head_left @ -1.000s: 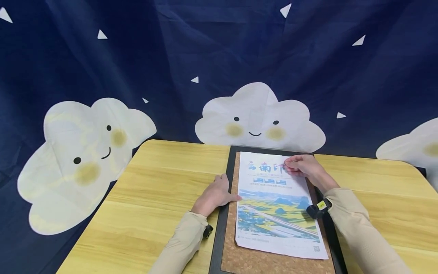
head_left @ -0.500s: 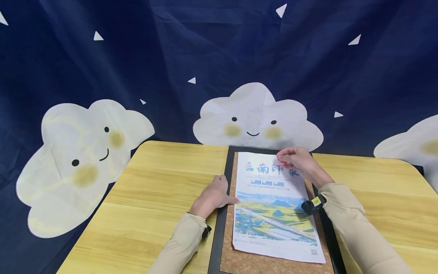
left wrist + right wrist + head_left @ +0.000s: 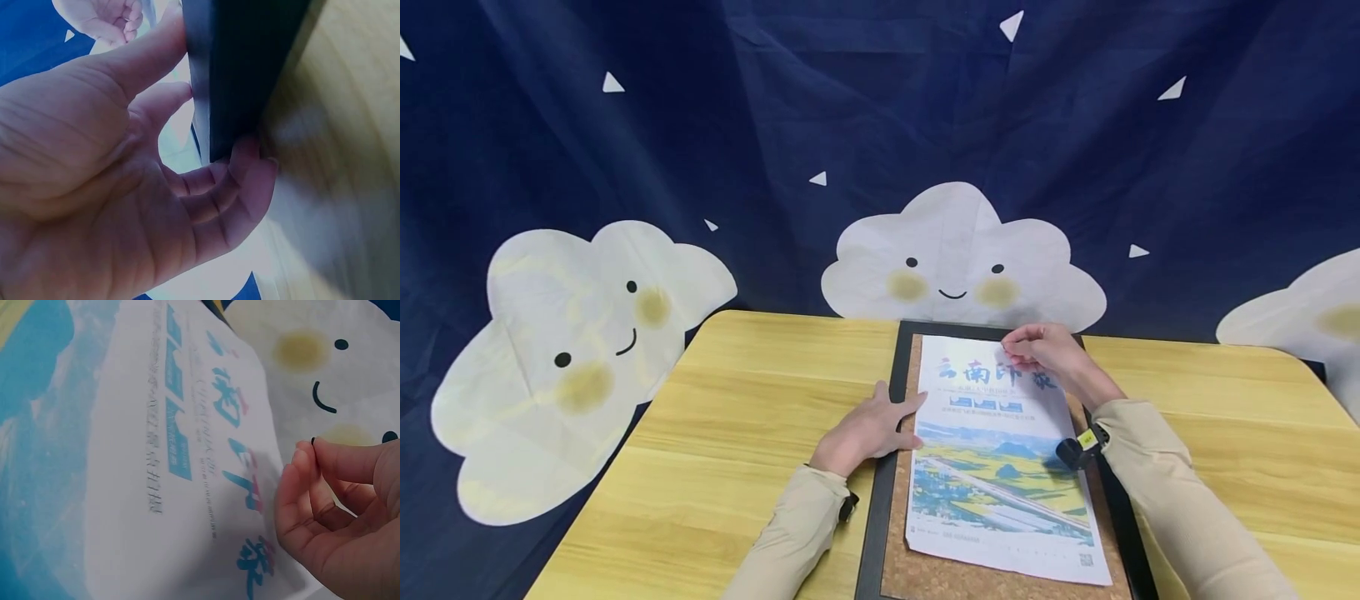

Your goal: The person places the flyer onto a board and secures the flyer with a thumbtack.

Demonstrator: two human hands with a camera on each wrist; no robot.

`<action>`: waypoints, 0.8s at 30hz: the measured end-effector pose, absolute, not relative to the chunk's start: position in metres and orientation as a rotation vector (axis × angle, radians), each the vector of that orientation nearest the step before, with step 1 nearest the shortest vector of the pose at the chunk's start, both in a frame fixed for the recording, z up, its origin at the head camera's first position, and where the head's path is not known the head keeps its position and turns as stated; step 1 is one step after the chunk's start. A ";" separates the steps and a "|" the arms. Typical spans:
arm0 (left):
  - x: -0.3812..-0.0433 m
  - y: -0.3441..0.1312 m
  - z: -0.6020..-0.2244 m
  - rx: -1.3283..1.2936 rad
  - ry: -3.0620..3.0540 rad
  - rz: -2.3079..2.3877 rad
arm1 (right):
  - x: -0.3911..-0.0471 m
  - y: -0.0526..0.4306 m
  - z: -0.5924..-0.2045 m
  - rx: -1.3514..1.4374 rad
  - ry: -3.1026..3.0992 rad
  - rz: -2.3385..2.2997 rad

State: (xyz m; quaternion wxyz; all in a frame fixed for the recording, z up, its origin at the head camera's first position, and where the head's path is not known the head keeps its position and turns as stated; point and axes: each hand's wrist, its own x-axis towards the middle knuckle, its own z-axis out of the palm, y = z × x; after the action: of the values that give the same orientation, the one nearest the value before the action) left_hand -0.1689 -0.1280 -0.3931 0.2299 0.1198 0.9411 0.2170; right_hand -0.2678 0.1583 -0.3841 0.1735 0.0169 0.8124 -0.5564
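Observation:
A black-framed corkboard (image 3: 928, 577) lies on the table, and on it rests a printed paper poster (image 3: 1000, 517) with a landscape picture and blue lettering. My left hand (image 3: 867, 429) grips the board's left side. In the left wrist view, the thumb and one finger reach over the black frame (image 3: 234, 62) and the other fingers curl beneath it. Near the poster's top edge, my right hand (image 3: 1051, 354) pinches a small dark object (image 3: 314, 441) between thumb and fingertips. Most of that object is hidden, so its kind cannot be told.
The wooden table (image 3: 737, 400) extends to both sides of the board. Behind it hangs a dark blue cloth (image 3: 775, 100) with smiling clouds. The poster's bottom left corner lifts slightly off the cork.
My right hand has moved left along the poster's top, uncovering the last large character. One finger of my left hand has stretched out onto the poster's left edge.

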 end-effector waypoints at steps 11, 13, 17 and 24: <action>-0.170 -0.126 -0.393 0.360 2.593 0.522 | -0.274 0.152 -0.402 0.055 2.402 -1.471; -0.170 -0.126 -0.393 0.367 2.599 0.505 | -0.276 0.149 -0.404 0.093 2.423 -1.451; -0.170 -0.127 -0.391 0.373 2.602 0.489 | -0.281 0.145 -0.408 0.119 2.468 -1.390; -0.170 -0.127 -0.390 0.370 2.599 0.485 | -0.283 0.142 -0.410 0.065 2.517 -1.320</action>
State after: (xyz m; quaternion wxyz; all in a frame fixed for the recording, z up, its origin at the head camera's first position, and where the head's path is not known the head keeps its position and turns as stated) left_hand -0.1699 -0.1271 -0.3904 0.2337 0.1346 0.9466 0.1768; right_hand -0.2832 0.1424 -0.4102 0.1487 0.0226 0.8755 -0.4592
